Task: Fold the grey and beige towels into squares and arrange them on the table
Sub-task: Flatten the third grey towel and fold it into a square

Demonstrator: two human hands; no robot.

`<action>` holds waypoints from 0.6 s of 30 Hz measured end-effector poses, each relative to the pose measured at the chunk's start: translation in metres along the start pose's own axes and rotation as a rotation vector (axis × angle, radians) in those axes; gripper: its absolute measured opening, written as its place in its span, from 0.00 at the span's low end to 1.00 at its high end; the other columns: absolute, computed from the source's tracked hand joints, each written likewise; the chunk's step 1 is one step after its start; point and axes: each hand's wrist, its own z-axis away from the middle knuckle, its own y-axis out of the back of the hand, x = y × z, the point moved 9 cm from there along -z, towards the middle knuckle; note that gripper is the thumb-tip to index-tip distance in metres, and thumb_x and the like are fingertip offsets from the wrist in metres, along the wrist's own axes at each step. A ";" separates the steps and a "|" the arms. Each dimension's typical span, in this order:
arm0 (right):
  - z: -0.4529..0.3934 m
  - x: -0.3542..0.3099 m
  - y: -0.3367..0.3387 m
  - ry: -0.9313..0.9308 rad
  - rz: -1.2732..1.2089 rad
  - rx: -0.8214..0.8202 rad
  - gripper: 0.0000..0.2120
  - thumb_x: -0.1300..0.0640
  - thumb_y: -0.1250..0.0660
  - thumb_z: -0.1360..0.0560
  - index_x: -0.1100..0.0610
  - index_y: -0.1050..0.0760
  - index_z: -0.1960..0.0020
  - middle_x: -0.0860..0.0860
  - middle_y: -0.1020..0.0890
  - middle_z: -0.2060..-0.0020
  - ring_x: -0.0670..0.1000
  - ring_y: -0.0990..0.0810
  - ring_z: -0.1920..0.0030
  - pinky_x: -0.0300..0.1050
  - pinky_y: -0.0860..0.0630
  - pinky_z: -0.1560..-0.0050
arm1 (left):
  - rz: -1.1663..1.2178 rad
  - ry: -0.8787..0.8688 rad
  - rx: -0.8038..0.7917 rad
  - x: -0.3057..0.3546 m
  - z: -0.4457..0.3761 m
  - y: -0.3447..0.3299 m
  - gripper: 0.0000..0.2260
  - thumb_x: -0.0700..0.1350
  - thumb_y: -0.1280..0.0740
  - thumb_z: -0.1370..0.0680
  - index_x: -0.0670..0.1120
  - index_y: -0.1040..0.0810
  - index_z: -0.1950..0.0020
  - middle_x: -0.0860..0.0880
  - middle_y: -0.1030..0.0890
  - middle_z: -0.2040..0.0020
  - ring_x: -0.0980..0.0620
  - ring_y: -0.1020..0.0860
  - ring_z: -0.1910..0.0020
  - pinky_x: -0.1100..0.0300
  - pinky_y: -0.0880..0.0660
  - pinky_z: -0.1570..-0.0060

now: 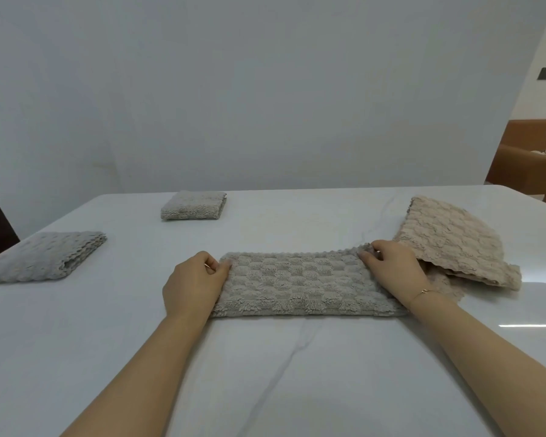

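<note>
Bare forearms reach from the near edge across the white table, the largest thing in view and the base for everything else. On it, straight ahead, lies the grey towel, already doubled into a long strip with its scalloped edge on the far side. Right of the strip, and partly tucked under its right end, sits a beige towel, loosely heaped and not yet squared. Left of the strip rests a folded grey towel; beyond the strip, toward the wall, a smaller folded towel sits well apart.

At the strip's left end the left hand is closed on the short edge, thumb on top. At the right end the right hand pinches the far corner between thumb and fingers.

By its look the strip is light, plush and limp: it should drape, not hold a crease, and its pile should keep the layers from sliding. Holding both corners of one short end seems best for carrying it over to the other.
</note>
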 end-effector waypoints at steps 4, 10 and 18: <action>-0.001 -0.003 -0.002 0.010 0.085 0.016 0.18 0.52 0.39 0.21 0.56 0.37 0.67 0.53 0.27 0.70 0.60 0.22 0.66 0.47 0.29 0.67 | -0.033 0.016 0.015 -0.001 -0.003 -0.001 0.11 0.56 0.35 0.25 0.50 0.26 0.62 0.54 0.21 0.62 0.49 0.23 0.59 0.58 0.32 0.62; -0.003 -0.007 -0.001 0.018 0.230 0.047 0.20 0.49 0.39 0.21 0.54 0.40 0.68 0.52 0.29 0.68 0.56 0.30 0.62 0.47 0.37 0.64 | -0.037 -0.028 0.047 -0.001 -0.005 -0.002 0.12 0.56 0.37 0.24 0.49 0.27 0.61 0.52 0.21 0.63 0.48 0.23 0.60 0.57 0.32 0.64; 0.002 -0.019 0.003 0.061 0.455 0.070 0.15 0.45 0.42 0.21 0.57 0.34 0.56 0.55 0.20 0.59 0.55 0.31 0.62 0.45 0.38 0.69 | -0.164 -0.057 0.082 0.003 -0.002 0.000 0.10 0.56 0.37 0.24 0.50 0.26 0.56 0.52 0.20 0.58 0.47 0.23 0.57 0.57 0.32 0.62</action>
